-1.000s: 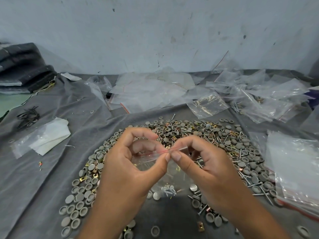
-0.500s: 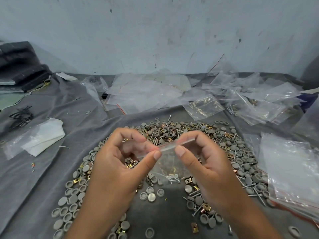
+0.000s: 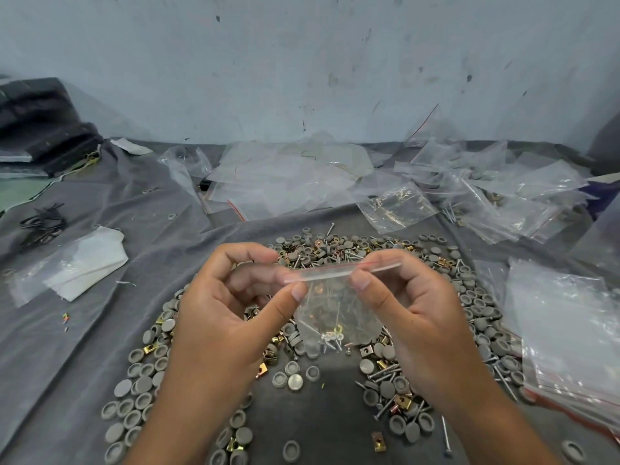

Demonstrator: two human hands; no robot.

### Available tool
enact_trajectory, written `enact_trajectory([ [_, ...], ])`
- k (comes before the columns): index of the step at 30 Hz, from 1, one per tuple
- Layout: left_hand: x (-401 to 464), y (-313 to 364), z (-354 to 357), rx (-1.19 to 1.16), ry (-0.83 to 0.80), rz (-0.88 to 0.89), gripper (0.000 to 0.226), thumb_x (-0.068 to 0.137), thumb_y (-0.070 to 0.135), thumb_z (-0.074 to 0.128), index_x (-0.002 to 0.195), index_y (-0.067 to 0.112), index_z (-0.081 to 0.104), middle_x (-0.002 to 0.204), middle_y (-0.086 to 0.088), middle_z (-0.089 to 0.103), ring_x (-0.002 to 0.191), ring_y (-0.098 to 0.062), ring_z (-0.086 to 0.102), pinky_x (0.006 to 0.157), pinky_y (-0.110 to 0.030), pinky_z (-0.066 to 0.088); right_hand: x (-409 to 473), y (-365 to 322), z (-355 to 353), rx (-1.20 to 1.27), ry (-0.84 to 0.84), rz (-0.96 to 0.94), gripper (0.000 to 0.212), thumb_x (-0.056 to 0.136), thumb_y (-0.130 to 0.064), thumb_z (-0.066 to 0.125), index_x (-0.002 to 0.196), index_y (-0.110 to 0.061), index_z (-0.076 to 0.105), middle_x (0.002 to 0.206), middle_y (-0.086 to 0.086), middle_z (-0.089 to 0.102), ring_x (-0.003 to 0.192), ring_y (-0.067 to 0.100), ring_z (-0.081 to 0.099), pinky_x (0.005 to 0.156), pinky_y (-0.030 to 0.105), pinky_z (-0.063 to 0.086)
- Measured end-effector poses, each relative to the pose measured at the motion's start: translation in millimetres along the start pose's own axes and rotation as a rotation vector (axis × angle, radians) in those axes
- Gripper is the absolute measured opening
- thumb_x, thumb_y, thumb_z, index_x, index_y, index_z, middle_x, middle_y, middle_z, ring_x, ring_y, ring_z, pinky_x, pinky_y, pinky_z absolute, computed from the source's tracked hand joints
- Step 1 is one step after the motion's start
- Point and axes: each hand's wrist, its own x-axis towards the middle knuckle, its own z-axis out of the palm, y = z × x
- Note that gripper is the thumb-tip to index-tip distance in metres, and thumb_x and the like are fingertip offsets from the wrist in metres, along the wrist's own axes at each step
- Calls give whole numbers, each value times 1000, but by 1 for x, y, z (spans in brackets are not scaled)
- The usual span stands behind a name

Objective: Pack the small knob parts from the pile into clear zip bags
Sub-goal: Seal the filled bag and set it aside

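Observation:
A small clear zip bag point(image 3: 330, 307) with a red-lined zip strip hangs between both hands above the pile. My left hand point(image 3: 228, 310) pinches the strip's left end between thumb and fingers. My right hand point(image 3: 412, 317) pinches the strip toward its right end. Screws and small metal parts sit in the bag's bottom. Beneath lies a ring-shaped pile of grey round knob caps point(image 3: 141, 391), brass clips and screws on grey cloth point(image 3: 84, 330).
Empty clear zip bags point(image 3: 288, 182) lie heaped at the back. A stack of bags point(image 3: 570, 333) lies at the right. A white-filled plastic sleeve point(image 3: 77, 266) and black bands point(image 3: 42, 223) lie left. Dark folded material point(image 3: 40, 129) sits far left, by the wall.
Both hands lifted the bag slightly and my thumbs slid apart along the zip strip. The strip now tilts up to the right.

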Motion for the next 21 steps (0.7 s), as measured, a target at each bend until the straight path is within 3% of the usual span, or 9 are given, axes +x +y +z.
enact_trajectory([
  [10,0,1,2,-52,24,54,29,68,31,81,93,34,66,87,-5,75,78,-12,68,71,-20,54,-2,-5,1,56,-9,12,13,86,-42,70,96,-33,72,84,-11,71,76,3,63,68,14,50],
  [14,-1,1,3,-43,2,72,29,71,30,79,96,32,64,86,-2,72,79,-14,64,72,-22,53,-2,-8,2,27,-4,-4,21,80,-39,79,98,-35,69,104,-2,76,93,21,70,81,42,58],
  [15,-2,0,3,-40,-11,77,29,72,29,79,97,31,63,86,-2,71,80,-15,64,72,-22,53,-2,-8,3,11,5,-20,24,79,-38,80,98,-35,67,105,-1,76,95,21,71,83,44,59],
  [18,-3,0,6,-22,-39,80,28,74,27,77,97,28,62,85,-2,68,81,-16,63,72,-22,51,-1,-8,4,-12,35,-42,29,77,-38,82,101,-36,65,101,-2,77,96,20,73,80,30,59],
  [21,-4,0,7,-14,-49,79,28,75,27,76,98,26,60,86,-3,68,81,-15,63,74,-21,51,-2,-7,4,-75,32,-59,33,79,-38,82,106,-38,62,100,-5,77,96,19,74,82,27,58],
])
